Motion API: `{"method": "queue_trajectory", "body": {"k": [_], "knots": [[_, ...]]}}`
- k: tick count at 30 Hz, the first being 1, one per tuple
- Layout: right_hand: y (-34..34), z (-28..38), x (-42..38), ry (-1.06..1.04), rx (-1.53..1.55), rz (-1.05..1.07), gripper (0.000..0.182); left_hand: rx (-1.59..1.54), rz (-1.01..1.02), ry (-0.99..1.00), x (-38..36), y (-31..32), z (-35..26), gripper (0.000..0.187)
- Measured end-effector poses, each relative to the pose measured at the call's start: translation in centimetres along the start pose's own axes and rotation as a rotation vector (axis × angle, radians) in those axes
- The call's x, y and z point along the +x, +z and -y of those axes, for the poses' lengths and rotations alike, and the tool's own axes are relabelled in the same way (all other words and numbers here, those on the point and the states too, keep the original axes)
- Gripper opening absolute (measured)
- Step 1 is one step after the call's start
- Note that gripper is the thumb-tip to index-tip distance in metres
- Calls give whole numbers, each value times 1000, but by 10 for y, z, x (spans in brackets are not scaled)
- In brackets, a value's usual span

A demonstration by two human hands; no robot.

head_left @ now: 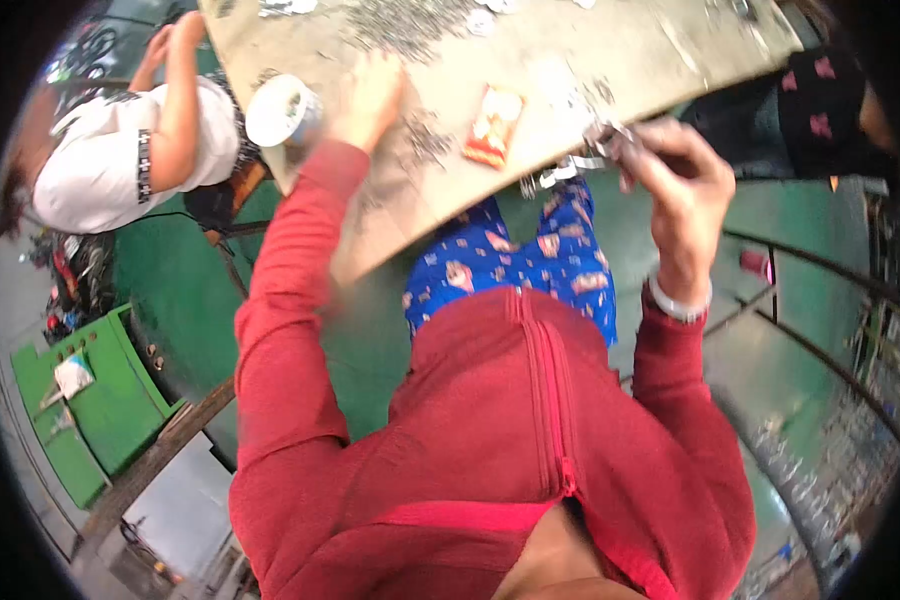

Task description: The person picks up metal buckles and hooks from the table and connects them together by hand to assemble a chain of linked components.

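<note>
My left hand (370, 98) rests on the table (440, 205), its fingers stretched toward a spread of small dark metal pins (410, 25); the fingertips look slightly blurred. More loose pins (425, 140) lie just right of that wrist. Past the table's near edge, my right hand (682, 175) is raised, thumb and fingers pinching a shiny bent metal piece (615, 140). Close to it, shiny metal strips (560, 175) show at the table edge above my lap. A red and orange packet (494, 126) lies between my two hands.
A white tub (276, 110) stands at the table's left edge by my left wrist. At the left sits a person in a white shirt (120, 170); another person's dark sleeve (820, 110) is at the right. Shiny pieces (482, 20) lie at the far side.
</note>
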State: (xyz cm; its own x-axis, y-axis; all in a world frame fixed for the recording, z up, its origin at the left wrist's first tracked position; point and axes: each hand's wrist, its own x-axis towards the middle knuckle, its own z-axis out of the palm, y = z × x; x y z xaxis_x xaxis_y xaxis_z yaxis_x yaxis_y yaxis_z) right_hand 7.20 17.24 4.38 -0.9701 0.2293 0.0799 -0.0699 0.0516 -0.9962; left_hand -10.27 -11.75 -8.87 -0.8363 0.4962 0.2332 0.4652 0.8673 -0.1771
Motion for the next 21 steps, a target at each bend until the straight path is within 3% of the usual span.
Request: {"method": "queue_trajectory", "body": {"k": [3,6,8,9,10,13,17,19,21], "knots": [[3,-8,4,26,106,-8,17,22,-38,-2,1,6,-6,11],[2,-15,8,-54,184,41,16,-263,-142,2,3,6,4,13],[-3,-22,10,-51,224,-22,19,-715,-146,-46,3,-7,-1,16],[-4,-23,10,-65,220,-41,20,-942,-144,-70,6,-28,-11,17],[-4,-23,9,-88,245,-55,19,-958,-136,-182,4,-90,-43,14],[-3,0,1,41,129,-106,24,-1383,-156,-135,4,-124,-79,14],[-9,0,-2,23,129,-88,18,-1748,-28,-69,2,-180,-130,16],[-13,-13,1,-98,200,-83,17,-1696,22,82,6,-187,-143,20],[-18,2,-6,-122,127,-109,18,-1864,32,158,15,-186,-152,14]]}}
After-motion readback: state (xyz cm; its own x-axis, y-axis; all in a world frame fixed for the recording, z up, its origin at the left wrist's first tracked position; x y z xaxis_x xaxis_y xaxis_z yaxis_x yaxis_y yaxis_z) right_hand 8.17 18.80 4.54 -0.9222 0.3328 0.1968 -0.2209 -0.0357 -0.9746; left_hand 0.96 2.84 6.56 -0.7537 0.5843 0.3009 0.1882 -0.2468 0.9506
